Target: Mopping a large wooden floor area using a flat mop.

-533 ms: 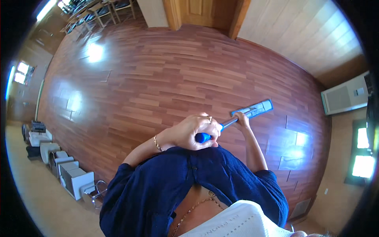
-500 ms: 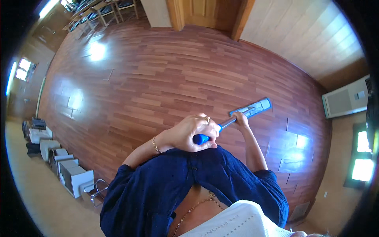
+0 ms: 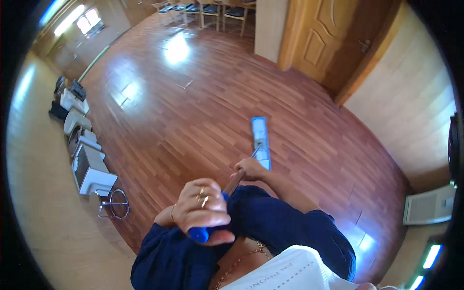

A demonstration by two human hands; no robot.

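Left hand (image 3: 202,210) closed in a fist around the blue top end of the mop handle (image 3: 231,186), close to the chest, rings on two fingers and a thin bracelet at the wrist; blue grip tip poking out below the fist. Right hand (image 3: 249,169) wrapped around the same handle further down, just ahead of the left hand and nearer the floor, fingers curled shut on the shaft. Handle slanting away from the body, up and to the right in the head view, short stretch of it visible between the two hands and again beyond the right hand. Flat mop head (image 3: 261,142) at the far end, pale blue-grey, long and narrow, lying flat on the wooden floor (image 3: 193,116) just beyond the right hand, long side running away from the body. Both forearms in dark blue sleeves (image 3: 270,227) coming in from the lower edge.

Around: reddish-brown plank floor with bright patches of window light; row of white boxy units (image 3: 84,154) along the left wall, with a chrome stool base (image 3: 113,205) beside them; wooden door (image 3: 328,38) at upper right; chairs (image 3: 212,9) at the far end; white vent unit (image 3: 427,205) low on the right wall.
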